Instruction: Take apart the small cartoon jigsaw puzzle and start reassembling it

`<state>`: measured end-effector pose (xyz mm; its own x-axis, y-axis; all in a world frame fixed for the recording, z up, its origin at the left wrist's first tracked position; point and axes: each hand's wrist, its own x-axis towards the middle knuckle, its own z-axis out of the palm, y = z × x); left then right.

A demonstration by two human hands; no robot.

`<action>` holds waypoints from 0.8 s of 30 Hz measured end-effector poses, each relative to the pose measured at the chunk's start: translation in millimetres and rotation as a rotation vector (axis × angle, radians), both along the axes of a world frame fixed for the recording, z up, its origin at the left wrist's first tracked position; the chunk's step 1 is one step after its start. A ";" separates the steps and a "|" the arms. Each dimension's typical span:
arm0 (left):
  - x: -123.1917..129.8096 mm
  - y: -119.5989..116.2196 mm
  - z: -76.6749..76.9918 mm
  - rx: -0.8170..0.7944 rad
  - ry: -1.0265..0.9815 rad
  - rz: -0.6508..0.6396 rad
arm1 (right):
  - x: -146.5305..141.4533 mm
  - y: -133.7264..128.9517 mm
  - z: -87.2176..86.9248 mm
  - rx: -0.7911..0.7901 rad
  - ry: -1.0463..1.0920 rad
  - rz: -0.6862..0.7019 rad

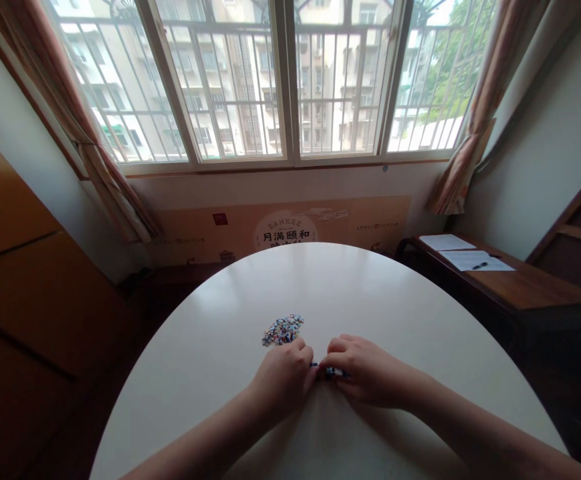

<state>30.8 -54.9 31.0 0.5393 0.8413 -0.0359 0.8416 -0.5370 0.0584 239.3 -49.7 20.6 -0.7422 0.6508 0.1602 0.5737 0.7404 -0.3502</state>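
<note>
A small heap of tiny multicoloured pieces (pixel 283 330) lies on the white round table (pixel 210 333), just beyond my left hand (pixel 285 373). My left hand rests low over the table with its fingers bent together, its fingertips hidden from view. Close to its right, my right hand (pixel 358 370) has thumb and fingers closed around small dark blue pieces (pixel 329 373). Some of these pieces show between the two hands. Their exact shape is too small to make out.
A brown wooden bench (pixel 530 283) with white papers (pixel 475 260) and a dark pen-like item stands to the right beyond the table. Orange-brown cabinets (pixel 20 293) are at the left. A printed box panel (pixel 240 223) sits below the barred window.
</note>
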 end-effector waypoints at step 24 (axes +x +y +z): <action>0.0 10.6 -9.6 -0.019 -0.013 -0.060 | 8.2 4.8 -3.2 -0.093 0.073 -0.010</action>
<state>30.7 -44.2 21.4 0.5895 0.8065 -0.0442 0.8068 -0.5854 0.0800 247.5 -44.9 17.4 -0.7244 0.6725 0.1516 0.5512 0.6972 -0.4584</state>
